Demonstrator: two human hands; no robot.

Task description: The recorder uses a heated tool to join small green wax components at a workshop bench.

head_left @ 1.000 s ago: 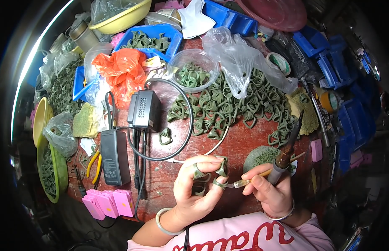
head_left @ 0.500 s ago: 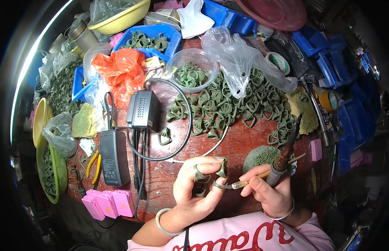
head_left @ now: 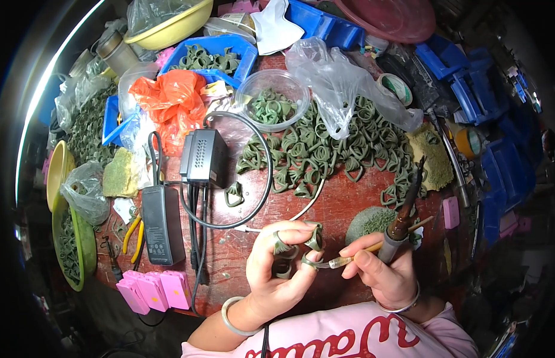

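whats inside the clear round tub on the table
A small heap of green rings sits inside the clear round tub. The upper ones show; those at the bottom, and the tub's floor beneath them, are covered and cannot be seen.

Bare tabletop (head_left: 346, 197) leaves passage between left fingers (head_left: 293, 225) and obstructing ring pile (head_left: 304, 152).
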